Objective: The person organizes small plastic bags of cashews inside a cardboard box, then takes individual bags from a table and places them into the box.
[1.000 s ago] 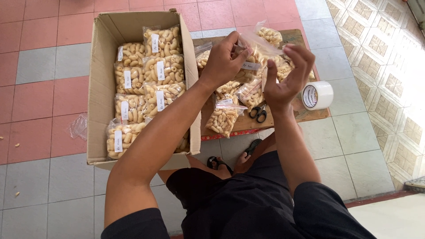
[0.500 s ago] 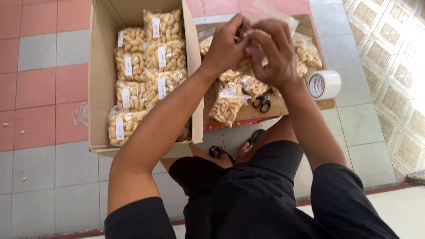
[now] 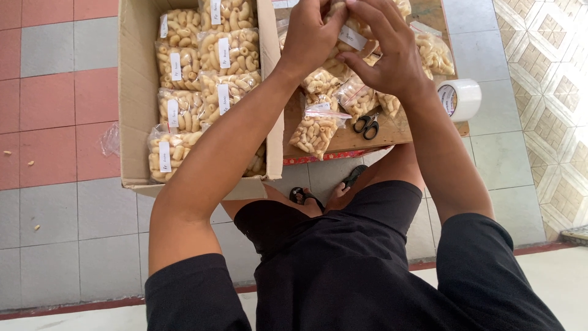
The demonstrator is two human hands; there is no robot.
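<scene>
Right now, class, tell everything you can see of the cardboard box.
The cardboard box is plain brown corrugated card, open at the top with flaps folded out. It stands on the tiled floor, left of the low wooden board. Inside lie rows of clear bags of pale curled snacks, each with a white label. The person's left forearm reaches across its near right corner; whether it touches cannot be told.

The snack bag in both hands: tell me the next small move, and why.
Probably lower the snack bag into the cardboard box. Both the left hand and the right hand pinch its top, where a white label sits, and the box beside them already holds rows of similarly labelled bags. Whether the seal is finished cannot be told.
</scene>
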